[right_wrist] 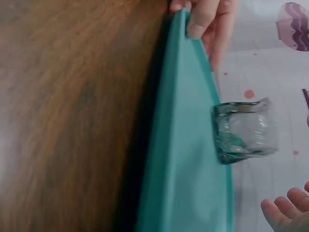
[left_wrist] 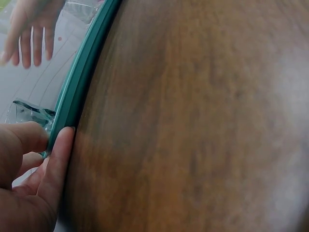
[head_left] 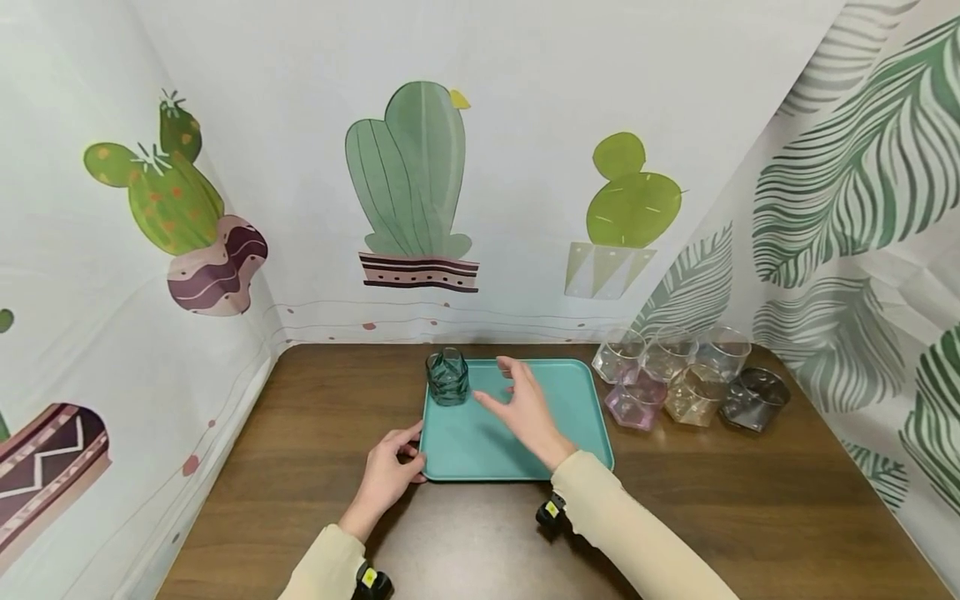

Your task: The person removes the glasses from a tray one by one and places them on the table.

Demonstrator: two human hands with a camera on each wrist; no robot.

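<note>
A teal tray [head_left: 480, 446] lies on the wooden table, and a dark green-tinted glass [head_left: 447, 379] stands upright in its back left corner. My left hand [head_left: 392, 468] pinches the tray's front left corner; in the left wrist view its thumb and fingers [left_wrist: 60, 152] are on the rim. My right hand [head_left: 525, 410] hovers above the tray, just right of the glass and apart from it, thumb and fingers spread with nothing between them. In the right wrist view the glass [right_wrist: 244, 130] shows near the tray's far rim.
Right of the tray several glasses stand in two rows: clear ones such as the clear glass [head_left: 619, 357] behind, then a pink glass [head_left: 636, 402], an amber glass [head_left: 696, 396] and a dark grey glass [head_left: 753, 400] in front. A cactus-printed cloth [head_left: 525, 208] hangs behind the table [head_left: 330, 417].
</note>
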